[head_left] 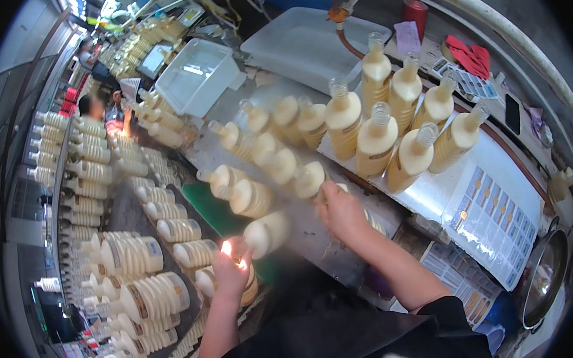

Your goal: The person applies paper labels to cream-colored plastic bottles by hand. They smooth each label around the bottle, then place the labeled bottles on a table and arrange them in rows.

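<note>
My left hand (231,263) is closed round the neck of a cream-coloured, ribbed bottle (268,233), which lies tilted with its body toward the middle of the bench. Bright light falls on those fingers. Further right, my right hand (340,210) is closed on another ribbed bottle (375,222), mostly hidden behind the hand and forearm. Just beyond my hands several similar bottles with clear necks stand close together, among them a bottle (250,198) and another bottle (309,180). Blur softens some of their outlines.
At the right, several upright bottles (374,146) stand on a white board (429,198) beside a sheet of labels (492,223). Racked bottles (153,298) fill the left. A clear tub (199,78), a red cloth (469,57) and a metal pan (543,280) are around. People work far left.
</note>
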A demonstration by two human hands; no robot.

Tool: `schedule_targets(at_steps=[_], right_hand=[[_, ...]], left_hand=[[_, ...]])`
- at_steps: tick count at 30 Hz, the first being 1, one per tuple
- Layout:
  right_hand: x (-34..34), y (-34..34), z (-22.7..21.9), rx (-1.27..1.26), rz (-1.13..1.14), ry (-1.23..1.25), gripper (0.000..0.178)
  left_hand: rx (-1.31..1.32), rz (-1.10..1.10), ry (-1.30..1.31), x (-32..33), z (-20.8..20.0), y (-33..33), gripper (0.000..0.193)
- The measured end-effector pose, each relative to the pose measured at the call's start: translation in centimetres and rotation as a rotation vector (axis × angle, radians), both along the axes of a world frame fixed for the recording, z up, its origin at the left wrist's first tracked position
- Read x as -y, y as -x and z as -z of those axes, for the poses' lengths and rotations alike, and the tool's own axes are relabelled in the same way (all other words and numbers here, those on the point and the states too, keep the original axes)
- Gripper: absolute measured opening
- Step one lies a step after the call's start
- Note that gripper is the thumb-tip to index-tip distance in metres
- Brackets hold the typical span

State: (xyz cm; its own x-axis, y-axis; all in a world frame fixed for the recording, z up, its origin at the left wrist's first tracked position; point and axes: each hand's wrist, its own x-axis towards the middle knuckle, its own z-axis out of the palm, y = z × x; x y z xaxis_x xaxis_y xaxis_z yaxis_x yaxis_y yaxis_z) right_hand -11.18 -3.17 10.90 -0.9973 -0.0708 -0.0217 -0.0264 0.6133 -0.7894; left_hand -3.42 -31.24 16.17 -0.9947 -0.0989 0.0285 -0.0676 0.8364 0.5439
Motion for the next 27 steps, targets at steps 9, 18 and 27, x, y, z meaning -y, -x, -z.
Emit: schedule_targets(at_steps=[9, 18, 27], right_hand=[[-0.2, -0.4, 1.4, -0.229, 0.023, -0.083, 0.023], [-0.8, -0.3, 3.7, -0.119, 0.121, 0.053, 0.015], [-0.8, -3.3, 1.9, -0.094, 0.112, 0.134, 0.011]], left_hand=[[-0.042, 0.035, -0.27, 4.7, -0.6, -9.2, 0.031], [0.048, 0.086, -0.359, 10.8, -2.0, -16.7, 0.036], [-0.012, -0.592, -0.234, 12.1, -2.4, -29.1, 0.038]])
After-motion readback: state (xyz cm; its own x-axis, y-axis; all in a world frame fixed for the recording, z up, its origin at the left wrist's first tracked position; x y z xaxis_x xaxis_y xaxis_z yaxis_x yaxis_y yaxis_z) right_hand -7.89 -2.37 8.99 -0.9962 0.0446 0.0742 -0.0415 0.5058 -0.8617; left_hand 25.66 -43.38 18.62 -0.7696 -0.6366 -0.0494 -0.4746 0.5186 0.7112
